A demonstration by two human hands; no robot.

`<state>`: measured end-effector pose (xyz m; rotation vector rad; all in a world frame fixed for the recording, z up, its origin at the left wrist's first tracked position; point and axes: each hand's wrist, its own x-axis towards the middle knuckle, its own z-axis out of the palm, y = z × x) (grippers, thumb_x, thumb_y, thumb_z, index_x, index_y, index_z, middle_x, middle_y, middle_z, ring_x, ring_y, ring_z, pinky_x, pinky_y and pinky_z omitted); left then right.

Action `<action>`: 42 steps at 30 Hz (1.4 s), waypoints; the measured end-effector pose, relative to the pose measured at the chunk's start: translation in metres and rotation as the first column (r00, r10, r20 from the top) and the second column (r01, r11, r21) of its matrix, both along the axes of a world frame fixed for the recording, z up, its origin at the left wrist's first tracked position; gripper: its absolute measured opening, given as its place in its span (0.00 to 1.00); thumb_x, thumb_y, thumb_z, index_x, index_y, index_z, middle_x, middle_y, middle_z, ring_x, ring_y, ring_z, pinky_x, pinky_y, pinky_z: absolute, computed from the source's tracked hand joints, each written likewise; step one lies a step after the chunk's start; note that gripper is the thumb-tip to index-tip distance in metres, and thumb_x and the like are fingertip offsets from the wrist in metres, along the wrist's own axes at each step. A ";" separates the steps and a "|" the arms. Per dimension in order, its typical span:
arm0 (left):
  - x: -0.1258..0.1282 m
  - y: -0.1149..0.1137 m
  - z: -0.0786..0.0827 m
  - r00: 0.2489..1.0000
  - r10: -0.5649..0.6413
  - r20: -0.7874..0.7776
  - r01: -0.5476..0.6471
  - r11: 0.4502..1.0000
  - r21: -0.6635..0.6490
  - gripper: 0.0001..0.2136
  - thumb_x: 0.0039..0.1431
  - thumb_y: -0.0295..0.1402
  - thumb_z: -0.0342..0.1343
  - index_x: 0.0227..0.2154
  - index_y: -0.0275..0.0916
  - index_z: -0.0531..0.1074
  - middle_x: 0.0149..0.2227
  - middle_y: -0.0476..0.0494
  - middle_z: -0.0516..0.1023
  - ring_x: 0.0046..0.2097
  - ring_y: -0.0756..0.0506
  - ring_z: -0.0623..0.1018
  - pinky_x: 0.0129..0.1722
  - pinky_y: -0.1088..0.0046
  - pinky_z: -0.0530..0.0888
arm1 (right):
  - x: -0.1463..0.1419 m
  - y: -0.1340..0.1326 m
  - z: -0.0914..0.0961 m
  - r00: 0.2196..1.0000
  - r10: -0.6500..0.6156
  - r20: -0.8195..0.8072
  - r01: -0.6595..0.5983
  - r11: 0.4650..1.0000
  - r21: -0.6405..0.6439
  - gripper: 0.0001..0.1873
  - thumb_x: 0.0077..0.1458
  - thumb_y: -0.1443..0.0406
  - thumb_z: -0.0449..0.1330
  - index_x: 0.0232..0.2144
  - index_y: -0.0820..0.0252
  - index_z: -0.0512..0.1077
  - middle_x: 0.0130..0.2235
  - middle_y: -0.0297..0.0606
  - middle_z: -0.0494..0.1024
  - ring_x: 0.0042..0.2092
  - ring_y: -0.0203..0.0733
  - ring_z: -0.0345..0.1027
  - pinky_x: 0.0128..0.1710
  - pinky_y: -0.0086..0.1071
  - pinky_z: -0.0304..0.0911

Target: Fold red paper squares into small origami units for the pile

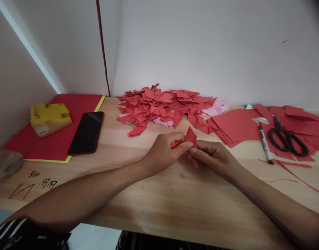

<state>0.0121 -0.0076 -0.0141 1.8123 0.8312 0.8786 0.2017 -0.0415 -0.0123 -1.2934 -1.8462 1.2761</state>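
A small piece of folded red paper (191,136) is held over the middle of the table, its pointed tip facing up. My left hand (167,147) grips it from the left, thumb across the front. From the right, my right hand (211,154) pinches its lower edge between thumb and fingers, and the two thumbs nearly meet. The paper's lower part is partly covered by my fingers. Behind my hands lies a heap of folded red paper pieces (162,104) with a few pink ones (218,107) among them.
Flat red paper squares (234,125) lie right of the heap. Further right are a marker (265,144), black-handled scissors (288,140) and thin red strips (296,164). On the left, a phone (86,133) and yellow tissue pack (50,118) rest on red sheets (81,102). A wall (214,45) stands behind.
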 end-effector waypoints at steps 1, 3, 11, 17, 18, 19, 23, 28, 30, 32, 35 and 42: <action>0.000 0.001 0.000 1.000 0.013 -0.007 -0.013 1.000 0.009 0.17 0.61 0.37 0.54 0.19 0.36 0.59 0.22 0.54 0.60 0.27 0.54 0.61 0.28 0.76 0.59 | 0.000 0.000 -0.001 1.000 -0.004 0.011 0.004 1.000 -0.002 0.19 0.64 0.55 0.52 0.25 0.59 0.69 0.23 0.32 0.69 0.26 0.34 0.59 0.27 0.29 0.53; 0.000 0.002 0.002 1.000 0.018 -0.013 -0.018 1.000 0.016 0.18 0.61 0.36 0.55 0.19 0.36 0.59 0.21 0.55 0.60 0.26 0.54 0.60 0.27 0.76 0.58 | 0.001 0.000 -0.001 1.000 -0.001 0.021 0.001 1.000 -0.001 0.20 0.64 0.54 0.53 0.25 0.59 0.70 0.23 0.32 0.70 0.26 0.34 0.60 0.27 0.29 0.53; -0.003 0.006 0.002 0.990 -0.118 0.078 0.129 0.981 -0.146 0.16 0.64 0.39 0.52 0.23 0.34 0.71 0.26 0.49 0.72 0.30 0.53 0.69 0.32 0.76 0.65 | 0.001 0.002 0.002 0.999 0.018 -0.040 -0.022 0.995 -0.102 0.21 0.62 0.51 0.54 0.25 0.59 0.71 0.22 0.33 0.71 0.25 0.33 0.61 0.25 0.29 0.53; -0.004 0.010 0.000 0.978 -0.168 0.123 0.197 0.938 -0.284 0.18 0.63 0.44 0.52 0.24 0.35 0.70 0.19 0.54 0.65 0.19 0.56 0.62 0.20 0.79 0.59 | -0.001 0.003 0.003 0.996 -0.006 -0.094 -0.004 0.995 -0.104 0.19 0.62 0.53 0.54 0.26 0.59 0.71 0.22 0.32 0.71 0.25 0.32 0.60 0.25 0.28 0.53; -0.004 0.011 -0.001 0.974 -0.183 0.130 0.215 0.930 -0.300 0.18 0.62 0.45 0.54 0.24 0.35 0.70 0.19 0.54 0.65 0.19 0.56 0.63 0.20 0.79 0.59 | -0.001 0.003 0.002 0.995 -0.006 -0.102 -0.004 0.995 -0.098 0.19 0.62 0.53 0.54 0.26 0.59 0.71 0.22 0.32 0.71 0.25 0.32 0.60 0.25 0.28 0.53; -0.004 0.011 -0.001 0.971 -0.196 0.138 0.231 0.924 -0.306 0.17 0.61 0.44 0.55 0.25 0.35 0.69 0.20 0.54 0.66 0.19 0.56 0.64 0.20 0.79 0.59 | 0.000 0.003 0.002 0.994 -0.002 -0.107 -0.008 0.996 -0.094 0.19 0.62 0.53 0.54 0.26 0.59 0.71 0.23 0.32 0.71 0.25 0.32 0.60 0.25 0.28 0.53; -0.004 0.010 -0.001 0.977 -0.181 0.117 0.203 0.954 -0.222 0.16 0.61 0.41 0.55 0.23 0.35 0.70 0.20 0.53 0.67 0.22 0.56 0.64 0.23 0.79 0.62 | 0.000 0.002 0.000 0.994 0.002 -0.105 -0.011 0.996 -0.087 0.20 0.62 0.53 0.55 0.26 0.60 0.71 0.22 0.32 0.71 0.25 0.32 0.60 0.26 0.28 0.54; -0.005 0.009 0.006 0.986 -0.132 0.100 0.140 0.987 -0.081 0.14 0.60 0.37 0.57 0.21 0.35 0.73 0.22 0.52 0.71 0.27 0.54 0.67 0.30 0.79 0.64 | -0.001 0.001 0.002 0.996 0.001 -0.084 -0.009 0.995 -0.102 0.21 0.60 0.50 0.56 0.26 0.60 0.71 0.22 0.32 0.70 0.24 0.32 0.60 0.24 0.28 0.53; -0.005 0.009 0.007 0.985 -0.144 0.100 0.154 0.983 -0.096 0.14 0.60 0.37 0.57 0.21 0.35 0.73 0.22 0.52 0.71 0.27 0.54 0.67 0.30 0.79 0.64 | -0.001 0.002 0.003 0.997 0.000 -0.079 -0.008 0.995 -0.098 0.21 0.60 0.51 0.56 0.26 0.60 0.70 0.21 0.31 0.70 0.24 0.32 0.59 0.24 0.28 0.53; -0.005 0.010 0.005 0.982 -0.157 0.101 0.170 0.976 -0.137 0.15 0.61 0.38 0.56 0.22 0.35 0.73 0.21 0.53 0.69 0.25 0.55 0.66 0.27 0.79 0.63 | 0.000 0.002 0.002 0.997 -0.006 -0.081 -0.002 0.995 -0.102 0.20 0.61 0.51 0.55 0.26 0.59 0.70 0.21 0.31 0.70 0.24 0.32 0.59 0.24 0.28 0.53; -0.005 0.011 0.000 0.976 -0.182 0.119 0.206 0.949 -0.238 0.15 0.62 0.40 0.54 0.24 0.35 0.70 0.20 0.53 0.67 0.21 0.55 0.64 0.23 0.78 0.62 | 0.002 0.003 0.000 0.993 -0.026 -0.112 0.013 0.994 -0.112 0.19 0.62 0.52 0.55 0.27 0.59 0.70 0.22 0.31 0.71 0.25 0.33 0.61 0.25 0.28 0.55; -0.006 0.008 0.007 0.987 -0.142 0.074 0.151 0.980 -0.129 0.12 0.60 0.32 0.54 0.22 0.34 0.70 0.20 0.54 0.66 0.22 0.56 0.64 0.23 0.79 0.60 | 0.002 0.004 0.001 0.991 -0.048 -0.125 0.032 0.991 -0.132 0.18 0.61 0.53 0.55 0.26 0.59 0.70 0.22 0.31 0.70 0.24 0.33 0.61 0.26 0.28 0.56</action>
